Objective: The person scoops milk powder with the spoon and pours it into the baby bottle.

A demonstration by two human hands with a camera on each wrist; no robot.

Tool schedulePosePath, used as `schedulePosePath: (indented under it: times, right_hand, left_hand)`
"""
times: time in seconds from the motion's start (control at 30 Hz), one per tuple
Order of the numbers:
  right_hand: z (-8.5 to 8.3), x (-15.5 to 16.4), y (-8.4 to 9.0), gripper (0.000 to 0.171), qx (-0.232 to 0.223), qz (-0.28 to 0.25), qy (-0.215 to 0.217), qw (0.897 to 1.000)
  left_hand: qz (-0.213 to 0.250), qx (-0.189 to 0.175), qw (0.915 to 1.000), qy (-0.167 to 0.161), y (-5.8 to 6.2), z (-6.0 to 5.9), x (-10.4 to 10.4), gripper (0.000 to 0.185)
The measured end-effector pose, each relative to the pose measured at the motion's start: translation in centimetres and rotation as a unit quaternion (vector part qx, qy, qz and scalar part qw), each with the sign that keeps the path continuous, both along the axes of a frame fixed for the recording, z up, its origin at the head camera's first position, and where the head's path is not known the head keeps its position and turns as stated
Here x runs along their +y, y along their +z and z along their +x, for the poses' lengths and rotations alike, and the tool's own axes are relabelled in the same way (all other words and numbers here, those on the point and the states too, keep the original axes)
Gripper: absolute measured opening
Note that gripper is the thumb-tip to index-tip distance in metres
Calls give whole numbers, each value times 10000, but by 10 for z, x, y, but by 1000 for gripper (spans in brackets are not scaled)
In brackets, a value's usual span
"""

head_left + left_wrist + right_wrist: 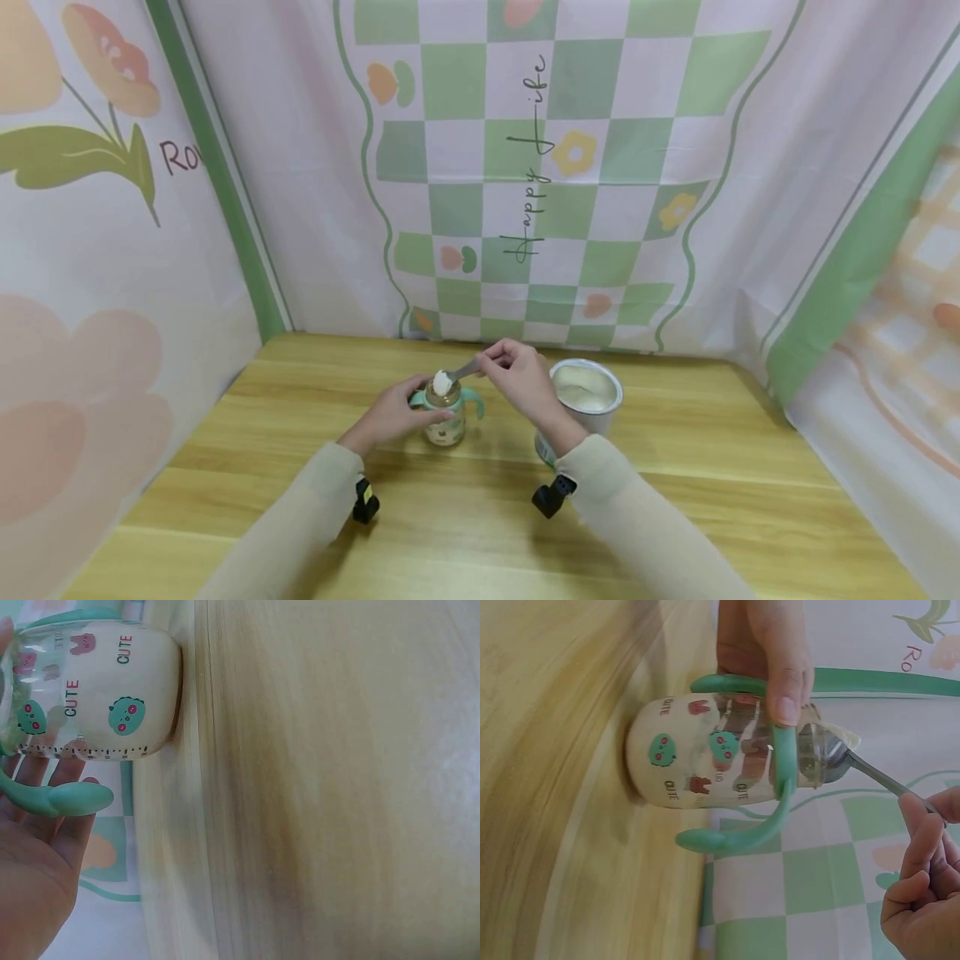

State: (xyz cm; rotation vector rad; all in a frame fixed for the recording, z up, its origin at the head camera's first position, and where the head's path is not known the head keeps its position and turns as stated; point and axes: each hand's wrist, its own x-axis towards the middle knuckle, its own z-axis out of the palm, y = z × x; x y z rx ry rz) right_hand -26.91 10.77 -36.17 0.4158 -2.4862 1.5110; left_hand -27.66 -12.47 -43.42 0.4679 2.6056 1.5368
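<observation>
A small clear baby bottle (444, 419) with teal handles and cartoon prints stands on the wooden table (675, 517). My left hand (408, 406) grips it round the neck; in the right wrist view its thumb (784, 671) lies over the teal handle (780, 780). My right hand (497, 357) pinches a metal spoon (459, 372) whose bowl, heaped with white powder (442, 382), sits at the bottle's mouth. In the left wrist view the bottle (97, 690) lies against my palm (30, 862). The spoon (840, 754) touches the bottle (705, 761) rim.
An open round tin (586, 392) of white powder stands just right of my right hand, near the table's back. Printed cloth walls (570, 167) close the table on the left, back and right. Bare wood stretches along the front.
</observation>
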Motion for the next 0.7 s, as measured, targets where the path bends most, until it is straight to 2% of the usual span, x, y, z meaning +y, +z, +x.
schedulePosePath:
  times: [0.17, 0.33, 0.5, 0.7]
  right_hand:
    - [3, -3, -6, 12, 561, 287, 86, 9980]
    - [6, -6, -11, 10, 1278, 628, 165, 9897]
    - [9, -7, -13, 7, 1941, 961, 369, 9756]
    - [11, -3, -18, 4, 2721, 1146, 730, 9526]
  left_hand:
    - [-31, -18, 10000, 27, 0, 0, 0, 79]
    - [0, -41, 10000, -7, 0, -2, 0, 79]
    - [15, -25, 10000, -29, -1, -3, 0, 77]
    - [135, -123, 9998, -86, 0, -1, -1, 75]
